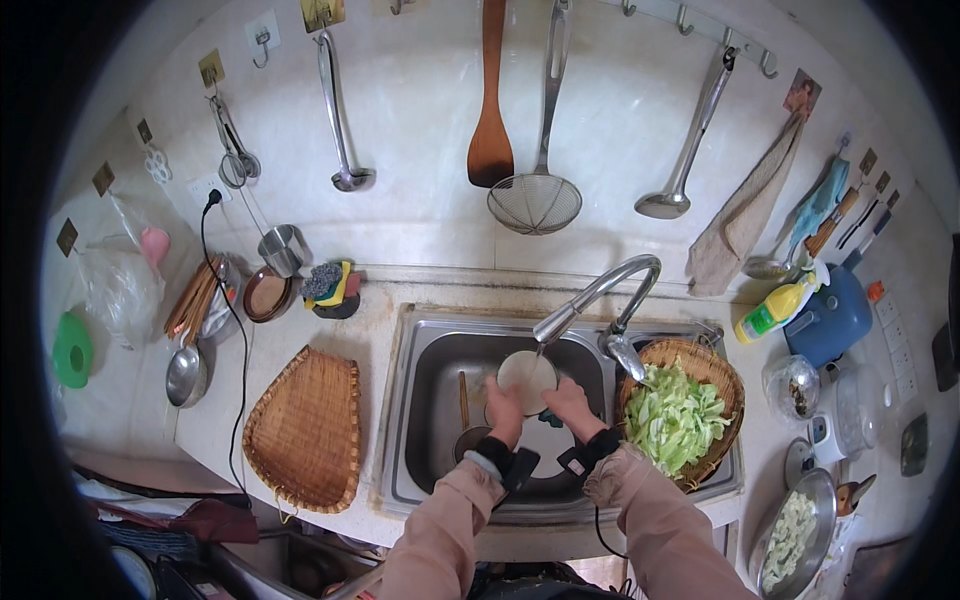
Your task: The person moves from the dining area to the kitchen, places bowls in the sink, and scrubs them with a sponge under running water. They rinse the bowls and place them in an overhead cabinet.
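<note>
Between both hands a pale round bowl [527, 381] is held over the stainless steel sink [431, 356]. My left hand [504, 409] grips its left side, and my right hand [568, 403] grips its lower right side. Water runs into the bowl from the spout of a chrome faucet [592, 292]. Below the hands, a white plate [541, 442] lies in the basin, partly hidden by my wrists. To its left are a pair of chopsticks [463, 401] and a small dark-rimmed bowl [471, 442]. Something dark green [551, 418] shows near my right fingers, too covered to name.
A woven basket of chopped leafy greens [675, 420] rests on the sink's right side. On the left counter lies a woven bamboo tray [307, 427], with sponges [330, 285] behind. A spider strainer [535, 202] and ladles hang on the wall. A metal bowl [806, 525] stands at right.
</note>
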`<state>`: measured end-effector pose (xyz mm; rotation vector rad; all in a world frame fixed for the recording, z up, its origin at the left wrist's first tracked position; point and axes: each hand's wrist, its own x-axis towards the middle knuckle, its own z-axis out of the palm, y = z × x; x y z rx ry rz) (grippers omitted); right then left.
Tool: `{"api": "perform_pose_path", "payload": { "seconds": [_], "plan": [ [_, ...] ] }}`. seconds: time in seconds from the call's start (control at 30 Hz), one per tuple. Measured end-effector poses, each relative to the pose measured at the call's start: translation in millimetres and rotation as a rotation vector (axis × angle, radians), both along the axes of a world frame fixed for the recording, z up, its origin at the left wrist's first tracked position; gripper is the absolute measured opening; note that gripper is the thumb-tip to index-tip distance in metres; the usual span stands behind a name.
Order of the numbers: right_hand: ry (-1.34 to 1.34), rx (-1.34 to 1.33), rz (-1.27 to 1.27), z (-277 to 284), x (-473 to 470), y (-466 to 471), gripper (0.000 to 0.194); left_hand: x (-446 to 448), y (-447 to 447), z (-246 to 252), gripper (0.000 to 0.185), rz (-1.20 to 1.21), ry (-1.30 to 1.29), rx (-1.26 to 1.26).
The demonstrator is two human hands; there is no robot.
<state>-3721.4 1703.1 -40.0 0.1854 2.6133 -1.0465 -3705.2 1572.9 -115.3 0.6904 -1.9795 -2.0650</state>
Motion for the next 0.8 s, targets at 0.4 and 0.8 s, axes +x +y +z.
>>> {"api": "perform_pose_path", "payload": {
  "seconds": [0.4, 0.8],
  "plan": [
    [0.101, 0.024, 0.081, 8.1, -0.8, -15.0, 0.044, 31.2, -29.7, 36.9, 0.032, -0.645, 0.379, -0.698],
    [0.69, -0.208, 0.21, 19.9, 6.1, -34.0, 0.022, 37.0, -28.0, 47.5, 0.029, -0.517, 0.272, 0.034]
  ]
}}
